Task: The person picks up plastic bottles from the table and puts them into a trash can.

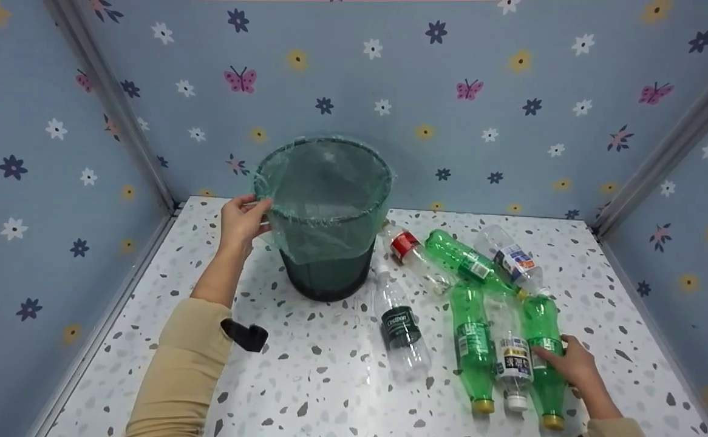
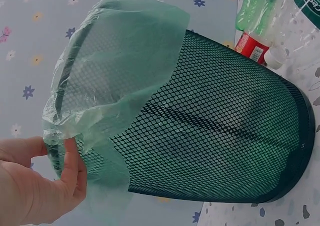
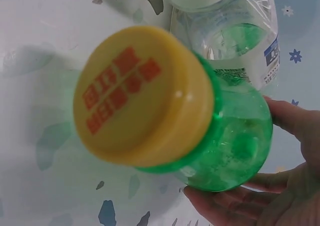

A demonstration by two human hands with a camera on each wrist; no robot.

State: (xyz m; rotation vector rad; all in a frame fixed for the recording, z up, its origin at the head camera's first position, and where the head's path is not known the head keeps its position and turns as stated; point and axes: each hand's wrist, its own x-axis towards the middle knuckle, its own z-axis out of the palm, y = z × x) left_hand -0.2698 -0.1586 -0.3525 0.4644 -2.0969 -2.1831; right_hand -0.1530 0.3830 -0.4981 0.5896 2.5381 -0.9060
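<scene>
A dark mesh wastebasket (image 1: 330, 279) stands near the back wall, lined with a thin green plastic bag (image 1: 323, 237) folded over its rim. My left hand (image 1: 241, 221) pinches the bag and rim at the left side; the left wrist view shows thumb and fingers on either side of the edge. At the right, my right hand (image 1: 572, 364) grips a green plastic bottle (image 1: 549, 388) with a yellow cap (image 3: 145, 95), which lies on the table. Thumb and fingers curl round its body in the right wrist view. Beside it lies a clear bottle with a white cap (image 1: 516, 402).
Another green bottle (image 1: 474, 346) and a clear green-labelled bottle (image 1: 402, 340) lie left of the right hand. Behind them rest a red-labelled bottle (image 1: 411, 249), a green bottle (image 1: 463, 258) and a clear bottle (image 1: 512, 258). Flower-patterned walls (image 1: 354, 73) enclose the speckled table (image 1: 305, 388).
</scene>
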